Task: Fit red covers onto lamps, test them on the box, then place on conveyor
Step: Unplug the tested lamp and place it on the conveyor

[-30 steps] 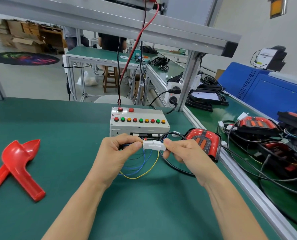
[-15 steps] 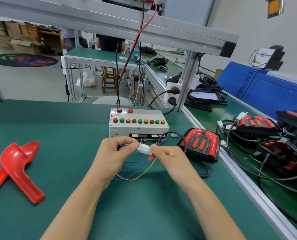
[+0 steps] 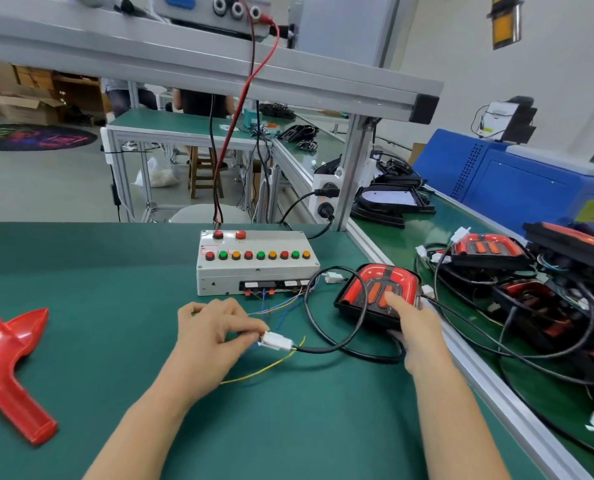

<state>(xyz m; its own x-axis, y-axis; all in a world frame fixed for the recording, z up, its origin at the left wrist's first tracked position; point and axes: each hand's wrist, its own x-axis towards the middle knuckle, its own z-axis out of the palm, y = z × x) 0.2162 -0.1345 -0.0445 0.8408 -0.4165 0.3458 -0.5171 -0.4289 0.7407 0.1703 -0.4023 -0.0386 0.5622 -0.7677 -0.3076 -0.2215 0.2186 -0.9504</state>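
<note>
Right hand [image 3: 415, 327] lying flat on glossy red lamp [image 3: 375, 289] – hiding its near edge, left hand [image 3: 212, 330] pinching white plastic connector [image 3: 276, 341]

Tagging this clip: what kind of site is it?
Likely a factory assembly and test line: test box with coloured buttons, finished lamps piled on a green conveyor, aluminium-frame workbenches behind.

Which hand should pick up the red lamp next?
Probably the right hand: it already touches the lamp by the table's edge. The left hand is busy pinching the white plug.
</note>
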